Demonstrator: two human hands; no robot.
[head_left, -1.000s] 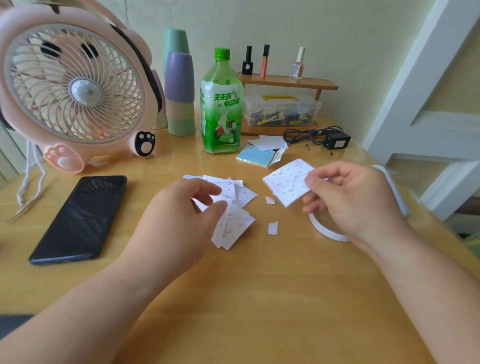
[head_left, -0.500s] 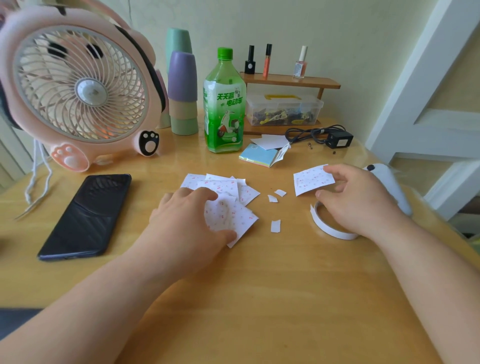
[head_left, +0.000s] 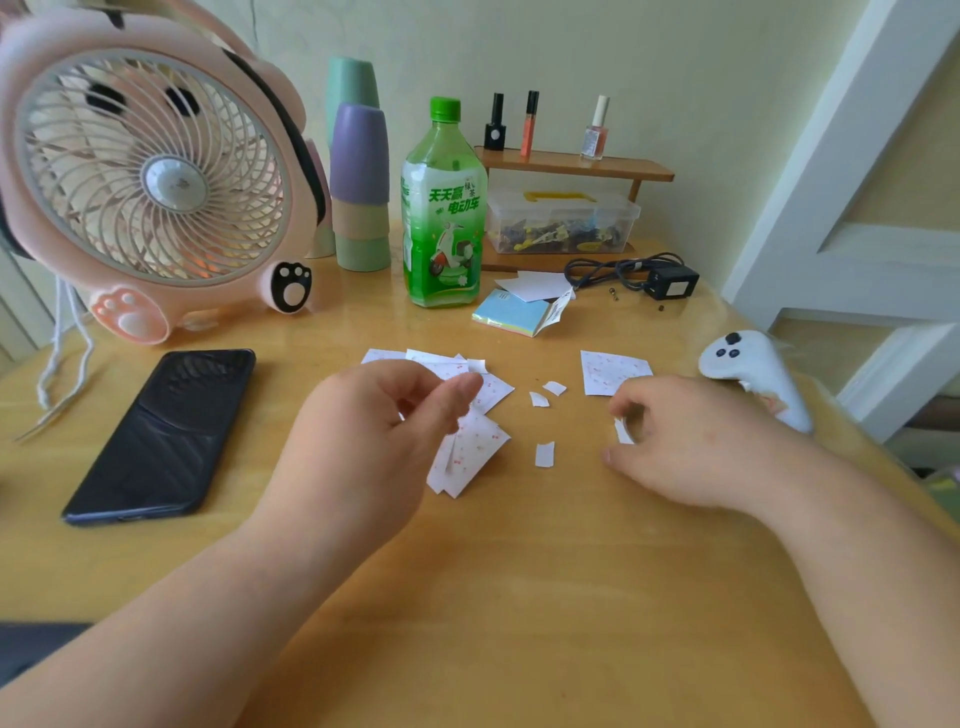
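Paper pieces (head_left: 467, 457) with small red print lie in a loose pile on the table (head_left: 519, 597), directly in front of the bottle (head_left: 444, 208), probably gathered there so that one can be taken at a time. Left hand (head_left: 384, 431) hovers over this pile with curled fingers; whether it pinches a piece I cannot tell. Right hand (head_left: 696, 447), in front of the bottle and to its right, curls its fingers round a white strip (head_left: 622, 431), I think tape for sticking. One separate sheet (head_left: 615, 371) and small scraps (head_left: 544, 453) lie right of the bottle and nearer the person, seemingly set apart. Phone (head_left: 161, 436) lies far left of the bottle, away from the work.
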